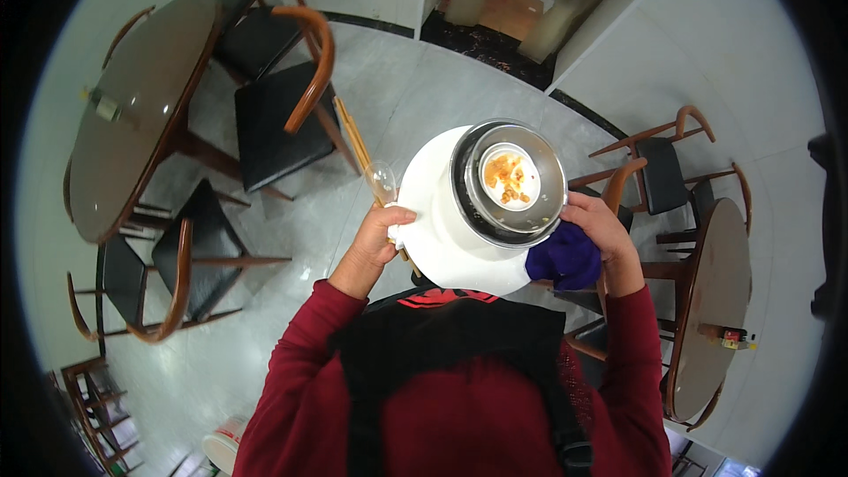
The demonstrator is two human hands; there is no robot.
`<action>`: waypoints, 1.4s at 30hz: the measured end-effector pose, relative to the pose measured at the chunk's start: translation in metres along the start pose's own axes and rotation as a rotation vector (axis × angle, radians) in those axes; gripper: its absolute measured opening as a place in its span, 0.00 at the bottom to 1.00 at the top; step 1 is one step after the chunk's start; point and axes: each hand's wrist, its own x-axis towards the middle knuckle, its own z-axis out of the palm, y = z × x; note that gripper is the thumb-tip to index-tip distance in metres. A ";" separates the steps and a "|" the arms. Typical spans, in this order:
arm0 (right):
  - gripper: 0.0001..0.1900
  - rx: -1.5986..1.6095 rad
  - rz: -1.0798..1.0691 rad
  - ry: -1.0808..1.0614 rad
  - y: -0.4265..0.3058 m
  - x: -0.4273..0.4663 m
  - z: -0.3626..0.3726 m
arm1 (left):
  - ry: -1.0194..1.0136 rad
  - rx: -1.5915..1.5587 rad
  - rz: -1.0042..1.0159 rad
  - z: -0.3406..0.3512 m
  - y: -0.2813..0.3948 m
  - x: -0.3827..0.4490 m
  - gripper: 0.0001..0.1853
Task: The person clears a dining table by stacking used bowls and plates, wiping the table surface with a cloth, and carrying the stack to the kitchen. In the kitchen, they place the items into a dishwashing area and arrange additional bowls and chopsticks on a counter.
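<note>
A large white plate (pixel 424 225) is held in front of my body, carrying a stack of nested bowls. Outermost is a dark-lined bowl (pixel 458 179); a steel bowl (pixel 546 195) sits inside it. Within that, a small white dish (pixel 493 201) bears orange food remains (pixel 507 175). My left hand (pixel 374 238) grips the plate's left edge with a crumpled white tissue (pixel 395 233), wooden chopsticks (pixel 351 132) and a clear plastic piece (pixel 381 180), perhaps a cup. My right hand (pixel 603 228) pinches the bowl stack's right side. A purple cloth (pixel 564 258) hangs beneath it.
A round table (pixel 149 93) with several wooden armchairs (pixel 285 126) stands left. Another table (pixel 712 291) with chairs (pixel 662 172) is on the right. Ahead, a doorway (pixel 490 46) has a dark threshold. A white bucket (pixel 225 444) stands low left on the grey floor (pixel 397 73).
</note>
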 end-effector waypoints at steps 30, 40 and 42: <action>0.15 0.105 0.100 0.144 -0.236 0.508 -0.339 | -0.071 0.071 -0.132 0.050 0.157 0.702 0.26; 0.15 0.021 0.029 0.070 -0.324 0.667 -0.429 | -0.099 -0.019 -0.102 0.085 0.206 0.896 0.27; 0.14 0.046 -0.015 0.039 -0.347 0.698 -0.436 | -0.071 -0.019 -0.095 0.085 0.229 0.923 0.26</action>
